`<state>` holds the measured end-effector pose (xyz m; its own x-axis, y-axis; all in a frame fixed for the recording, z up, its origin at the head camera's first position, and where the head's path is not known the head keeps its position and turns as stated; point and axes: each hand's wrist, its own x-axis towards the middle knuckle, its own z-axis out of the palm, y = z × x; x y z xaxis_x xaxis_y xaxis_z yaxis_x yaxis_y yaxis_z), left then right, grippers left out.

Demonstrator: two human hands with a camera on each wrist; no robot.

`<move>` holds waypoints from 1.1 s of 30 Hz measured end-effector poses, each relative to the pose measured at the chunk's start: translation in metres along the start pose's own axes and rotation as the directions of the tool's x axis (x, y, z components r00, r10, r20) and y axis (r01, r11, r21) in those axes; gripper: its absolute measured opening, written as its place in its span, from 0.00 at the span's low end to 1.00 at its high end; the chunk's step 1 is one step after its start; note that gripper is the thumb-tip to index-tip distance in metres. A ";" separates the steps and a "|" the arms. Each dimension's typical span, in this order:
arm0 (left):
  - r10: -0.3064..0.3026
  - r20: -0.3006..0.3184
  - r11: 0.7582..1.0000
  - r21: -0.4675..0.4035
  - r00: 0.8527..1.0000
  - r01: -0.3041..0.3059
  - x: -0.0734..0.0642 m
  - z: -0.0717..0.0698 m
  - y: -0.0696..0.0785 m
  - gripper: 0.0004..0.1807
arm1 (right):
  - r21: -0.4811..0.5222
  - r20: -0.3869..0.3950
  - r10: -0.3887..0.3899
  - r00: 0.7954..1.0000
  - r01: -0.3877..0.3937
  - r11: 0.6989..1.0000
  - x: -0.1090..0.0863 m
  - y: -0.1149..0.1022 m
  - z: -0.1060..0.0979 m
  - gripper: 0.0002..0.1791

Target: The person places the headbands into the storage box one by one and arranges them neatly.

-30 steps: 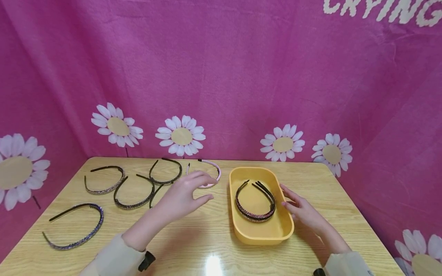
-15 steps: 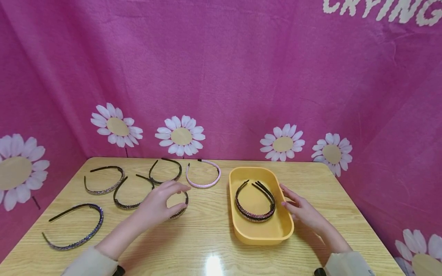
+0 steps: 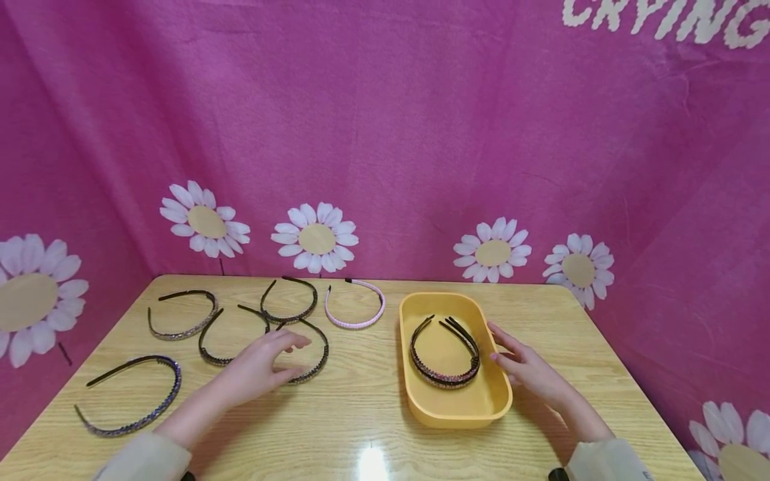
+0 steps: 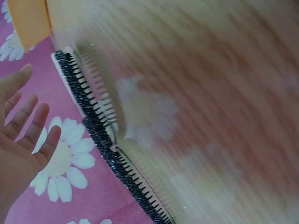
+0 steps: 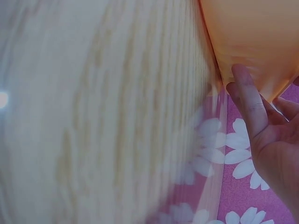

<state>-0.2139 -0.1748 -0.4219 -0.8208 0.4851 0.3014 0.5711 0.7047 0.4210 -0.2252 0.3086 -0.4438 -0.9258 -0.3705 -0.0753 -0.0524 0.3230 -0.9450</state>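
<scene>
My left hand (image 3: 261, 367), fingers apart and loosely bent, is over the left part of a dark beaded headband (image 3: 325, 357) and hides some of it. In the left wrist view this hand (image 4: 23, 135) holds nothing, and toothed dark headbands (image 4: 100, 126) stand beyond it. My right hand (image 3: 529, 371) rests against the right outer wall of a yellow tray (image 3: 460, 421), with its fingers touching the side; the right wrist view shows a fingertip on the tray's wall (image 5: 261, 37). Inside the tray lie stacked dark headbands with pink and glittery beads (image 3: 445, 379).
Left of my left hand lie a blue beaded headband (image 3: 165, 401), a grey-brown one (image 3: 186, 333) and a dark one (image 3: 210, 357). Farther back are another dark headband (image 3: 307, 310) and a pink one (image 3: 355, 325). A pink flowered cloth (image 3: 397, 133) hangs behind the wooden table (image 3: 361, 401).
My left hand has moved left and toward me, from near the pink headband to the dark beaded one, uncovering the pink headband. My right hand and the tray have stayed in place.
</scene>
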 end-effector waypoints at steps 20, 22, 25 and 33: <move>0.024 0.198 1.000 0.008 0.980 -0.026 0.009 0.008 -0.019 0.18 | -0.008 -0.009 0.017 1.000 -0.017 1.000 0.000 0.000 0.000 0.36; 0.019 0.221 1.000 -0.007 0.975 -0.017 0.010 0.009 -0.018 0.17 | -0.006 -0.010 0.021 1.000 -0.021 1.000 -0.001 0.000 0.000 0.36; 0.008 0.251 1.000 -0.010 0.968 -0.006 0.010 0.012 -0.017 0.17 | -0.001 -0.016 0.028 0.999 -0.028 1.000 -0.001 0.000 0.000 0.36; 0.034 0.260 0.999 0.008 0.965 -0.037 0.011 0.014 -0.016 0.13 | 0.006 -0.003 0.018 1.000 -0.018 1.000 0.000 0.000 0.000 0.36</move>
<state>-0.2317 -0.1730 -0.4374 -0.7751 0.6265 0.0826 0.6011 0.6906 0.4023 -0.2253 0.3089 -0.4438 -0.9275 -0.3624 -0.0913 -0.0338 0.3246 -0.9452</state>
